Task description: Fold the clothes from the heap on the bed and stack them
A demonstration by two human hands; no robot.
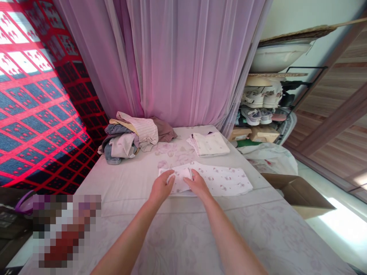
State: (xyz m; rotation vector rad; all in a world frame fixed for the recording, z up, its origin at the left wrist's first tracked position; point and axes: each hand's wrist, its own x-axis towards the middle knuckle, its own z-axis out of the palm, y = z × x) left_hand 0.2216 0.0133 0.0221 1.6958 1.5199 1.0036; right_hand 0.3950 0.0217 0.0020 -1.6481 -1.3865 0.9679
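Observation:
A white garment with small pink prints (pixel 218 179) lies spread flat on the bed (pixel 183 233). My left hand (pixel 162 186) grips its left end, fingers curled around a fold of cloth. My right hand (pixel 197 183) rests beside it on the same end, fingers pinched on the fabric. Both forearms reach in from the bottom of the view.
A folded white printed cloth (pixel 210 144) lies farther back. A loose heap of clothes (pixel 132 139) sits at the bed's far left. Pink curtains (pixel 177 57) hang behind. A shoe rack (pixel 262 105), a plastic bag (pixel 269 158) and an open cardboard box (pixel 298 194) stand to the right.

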